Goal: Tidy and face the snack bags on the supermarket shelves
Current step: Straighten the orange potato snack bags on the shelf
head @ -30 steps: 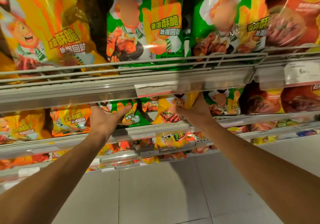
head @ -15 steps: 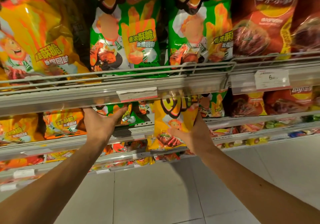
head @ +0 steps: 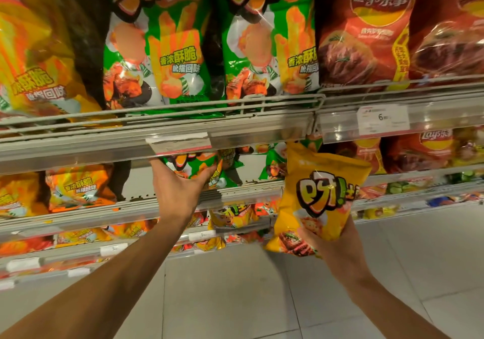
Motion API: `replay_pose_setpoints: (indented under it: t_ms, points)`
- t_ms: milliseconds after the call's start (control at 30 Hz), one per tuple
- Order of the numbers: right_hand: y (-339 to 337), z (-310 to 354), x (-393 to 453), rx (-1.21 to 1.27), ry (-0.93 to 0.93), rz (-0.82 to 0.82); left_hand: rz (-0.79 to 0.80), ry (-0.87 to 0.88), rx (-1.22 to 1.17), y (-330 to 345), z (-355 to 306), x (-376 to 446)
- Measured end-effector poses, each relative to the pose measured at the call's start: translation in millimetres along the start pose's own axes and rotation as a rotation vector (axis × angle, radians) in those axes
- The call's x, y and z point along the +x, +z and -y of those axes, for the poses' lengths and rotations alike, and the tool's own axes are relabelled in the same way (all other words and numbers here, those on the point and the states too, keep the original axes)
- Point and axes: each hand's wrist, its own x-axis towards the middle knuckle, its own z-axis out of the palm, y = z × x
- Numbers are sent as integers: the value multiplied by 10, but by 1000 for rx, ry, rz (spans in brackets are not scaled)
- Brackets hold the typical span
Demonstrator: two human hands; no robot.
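pale tiled floor (head: 235, 299), grey shelf rails (head: 78, 147)

yellow snack bag (head: 320, 194): upright, held off-shelf | green snack bag (head: 193, 164): on second shelf, gripped

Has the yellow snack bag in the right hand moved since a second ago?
Yes. The yellow snack bag has come out and down from under the upper shelf rail, gripped by the right hand.

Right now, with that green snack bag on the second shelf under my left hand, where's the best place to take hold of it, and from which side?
Grip the green snack bag by its lower front body, coming straight in from the aisle beneath the shelf rail. Its top is hidden behind that rail, so only the bottom half is reachable, where the left hand is. The right hand holds the yellow bag.
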Motion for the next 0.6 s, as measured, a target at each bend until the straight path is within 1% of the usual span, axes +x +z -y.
replay_pose_setpoints:
  t_ms: [100, 200, 333, 400, 500, 600]
  points:
    - [8, -10, -25, -15, 0, 22, 31, 9, 42, 115, -94, -78]
    - [44, -16, -59, -8, -14, 50, 1, -55, 117, 273, -204, -109]
    - [56, -49, -85, -5, -25, 70, -2, -119, 135, 398, -230, -61]
    - [57, -50, -89, -3, -34, 75, 29, -134, 150, 444, -222, -29]
    - [76, -50, -95, -12, -57, 87, 112, -159, 111, 517, -202, -19]
    - [109, -51, -131, -9, -67, 96, 126, -167, 136, 533, -167, -41]
